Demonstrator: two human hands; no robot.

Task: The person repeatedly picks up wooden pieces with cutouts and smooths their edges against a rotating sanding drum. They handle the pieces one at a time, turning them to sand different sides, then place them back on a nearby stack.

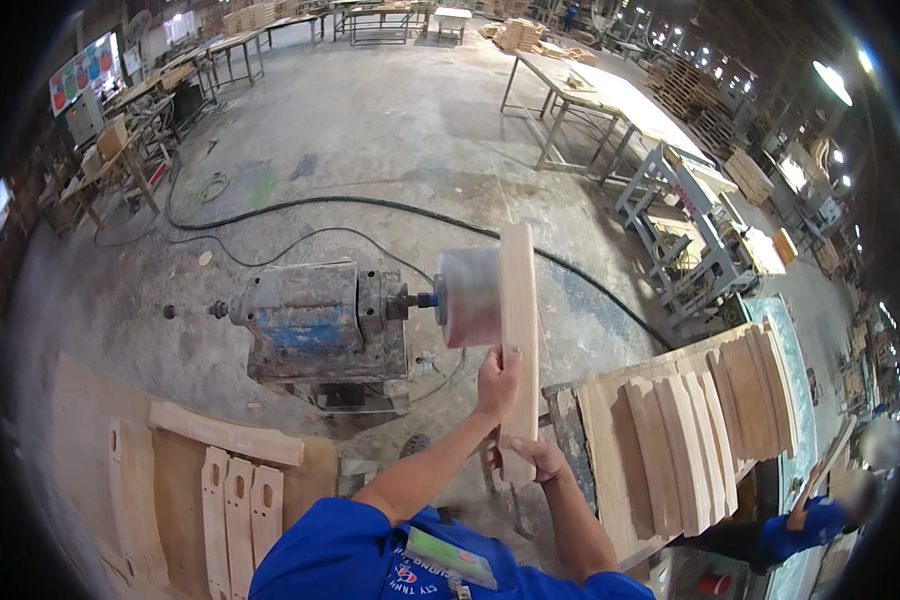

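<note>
A long pale wooden slat (519, 310) stands lengthwise in front of me, pointing away from my body. My left hand (499, 384) is closed on its left edge around the middle. Near its close end, my right hand (536, 458) grips the slat from the right and below. The slat's far part lies against, or right beside, a sanding drum (470, 298), which looks blurred as if spinning. A shaft joins that drum to a worn grey and blue motor (305, 312) on a metal stand to the left.
Left of me, a board (315, 470) carries several shaped wooden pieces (238, 500), some with slots. A row of curved slats (675, 450) lies on a bench at right. A black cable (370, 199) crosses the floor beyond the motor. A co-worker (805, 525) is at far right.
</note>
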